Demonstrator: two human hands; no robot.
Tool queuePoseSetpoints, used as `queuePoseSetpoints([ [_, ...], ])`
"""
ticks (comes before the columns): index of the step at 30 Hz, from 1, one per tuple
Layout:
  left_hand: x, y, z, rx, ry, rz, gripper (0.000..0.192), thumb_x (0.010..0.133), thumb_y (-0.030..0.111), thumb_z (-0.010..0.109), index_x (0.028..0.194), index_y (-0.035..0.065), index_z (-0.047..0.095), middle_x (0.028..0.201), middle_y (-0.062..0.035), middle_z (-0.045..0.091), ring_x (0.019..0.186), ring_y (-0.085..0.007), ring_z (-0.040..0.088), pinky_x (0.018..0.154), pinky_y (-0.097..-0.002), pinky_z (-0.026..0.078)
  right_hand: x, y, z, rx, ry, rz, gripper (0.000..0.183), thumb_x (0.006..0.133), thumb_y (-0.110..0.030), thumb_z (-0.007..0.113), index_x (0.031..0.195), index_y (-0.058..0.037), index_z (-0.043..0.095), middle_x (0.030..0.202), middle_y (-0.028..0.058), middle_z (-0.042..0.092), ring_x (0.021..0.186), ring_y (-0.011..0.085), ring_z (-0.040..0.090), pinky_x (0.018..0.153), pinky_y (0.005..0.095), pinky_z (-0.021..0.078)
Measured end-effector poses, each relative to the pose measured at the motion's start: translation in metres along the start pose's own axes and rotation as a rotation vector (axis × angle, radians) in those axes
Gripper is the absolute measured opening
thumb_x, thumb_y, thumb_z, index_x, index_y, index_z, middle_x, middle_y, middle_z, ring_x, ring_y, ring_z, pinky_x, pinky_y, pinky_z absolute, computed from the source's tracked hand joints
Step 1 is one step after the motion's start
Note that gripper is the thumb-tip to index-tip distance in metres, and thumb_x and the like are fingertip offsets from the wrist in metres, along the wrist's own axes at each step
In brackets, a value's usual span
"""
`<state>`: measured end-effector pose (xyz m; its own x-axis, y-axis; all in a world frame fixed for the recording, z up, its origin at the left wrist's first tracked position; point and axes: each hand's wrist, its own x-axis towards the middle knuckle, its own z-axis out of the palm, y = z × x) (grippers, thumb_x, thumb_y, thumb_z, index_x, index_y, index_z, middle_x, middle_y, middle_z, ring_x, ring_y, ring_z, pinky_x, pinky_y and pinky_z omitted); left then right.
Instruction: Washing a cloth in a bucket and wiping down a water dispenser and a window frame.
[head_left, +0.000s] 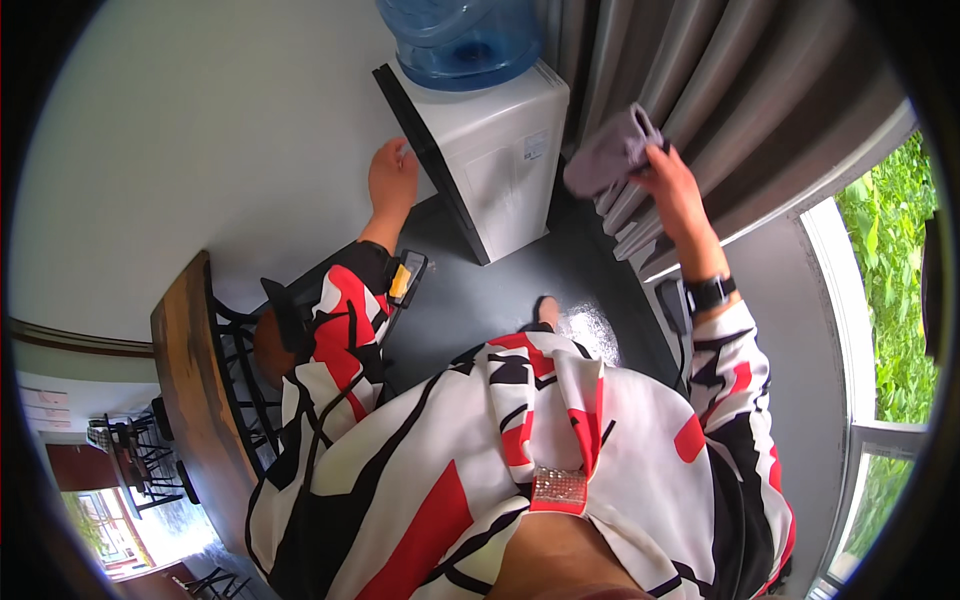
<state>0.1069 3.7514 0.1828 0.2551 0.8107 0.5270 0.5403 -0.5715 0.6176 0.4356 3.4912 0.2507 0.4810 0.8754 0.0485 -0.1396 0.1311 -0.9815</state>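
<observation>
My right hand (666, 176) grips a mauve-grey cloth item (607, 154) with a pale loop at its top, held out between the water dispenser and the curtain. A dark smartwatch is on that wrist. My left hand (394, 176), holding nothing, is raised beside the black front edge of the white water dispenser (502, 150); its fingers are slightly bent. Whether it touches the edge I cannot tell. A blue water bottle (469, 45) stands on top of the dispenser. At the left forearm hangs a small dark device with a yellow part (403, 281).
Grey curtains (697, 82) hang on the right, next to a window (862, 300) with greenery outside. A wooden table (195, 390) with black-legged seating stands to the left. A pale wall rises behind the dispenser. My foot shows on the shiny dark floor (450, 315).
</observation>
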Motion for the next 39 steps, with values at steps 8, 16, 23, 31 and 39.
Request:
queuePoseSetpoints([
  [8,0.065,0.009,0.045,0.263,-0.017,-0.043,0.048,0.086,0.028,0.066,0.122,-0.0013,0.057,0.126,-0.0207,0.057,0.117,-0.0413,0.052,0.1,-0.0467,0.042,0.143,0.038,0.037,-0.526,-0.045,-0.364,0.045,0.094,-0.025,0.057,0.135,-0.0067,0.051,0.124,0.015,0.061,0.113,0.0282,0.058,0.098,0.0333,0.0432],
  [16,0.05,0.007,0.084,0.422,-0.104,-0.247,0.059,0.092,0.043,0.056,0.133,0.0008,0.049,0.142,-0.0259,0.042,0.126,-0.0434,0.045,0.104,-0.0475,0.039,0.211,0.094,0.048,-1.124,-0.226,-0.594,0.039,0.092,-0.026,0.057,0.127,-0.0103,0.058,0.139,0.0123,0.05,0.127,0.0331,0.046,0.104,0.0501,0.0358],
  [23,0.046,0.016,0.08,0.506,-0.111,-0.221,0.06,0.092,0.04,0.055,0.138,0.0033,0.042,0.146,-0.0286,0.035,0.123,-0.0481,0.044,0.1,-0.052,0.042,0.292,0.1,0.058,-0.736,-0.398,-0.227,0.041,0.088,-0.015,0.058,0.128,-0.0047,0.056,0.136,0.0161,0.051,0.123,0.0351,0.05,0.103,0.0424,0.0408],
  [31,0.034,0.018,0.075,0.547,-0.086,-0.206,0.062,0.092,0.038,0.055,0.139,0.0006,0.039,0.146,-0.0298,0.035,0.122,-0.0479,0.044,0.099,-0.0524,0.043,0.27,0.108,0.031,-0.627,-0.432,-0.38,0.04,0.093,-0.01,0.053,0.133,-0.0031,0.05,0.136,0.0187,0.052,0.122,0.032,0.054,0.104,0.0395,0.04],
  [39,0.032,0.021,0.071,0.547,-0.115,-0.22,0.064,0.091,0.035,0.055,0.139,-0.0039,0.037,0.147,-0.0313,0.032,0.122,-0.0481,0.043,0.1,-0.0514,0.042,0.359,0.074,0.063,-0.72,-0.606,-0.102,0.043,0.099,-0.023,0.052,0.137,-0.004,0.05,0.129,0.0178,0.059,0.118,0.0281,0.056,0.102,0.037,0.0418],
])
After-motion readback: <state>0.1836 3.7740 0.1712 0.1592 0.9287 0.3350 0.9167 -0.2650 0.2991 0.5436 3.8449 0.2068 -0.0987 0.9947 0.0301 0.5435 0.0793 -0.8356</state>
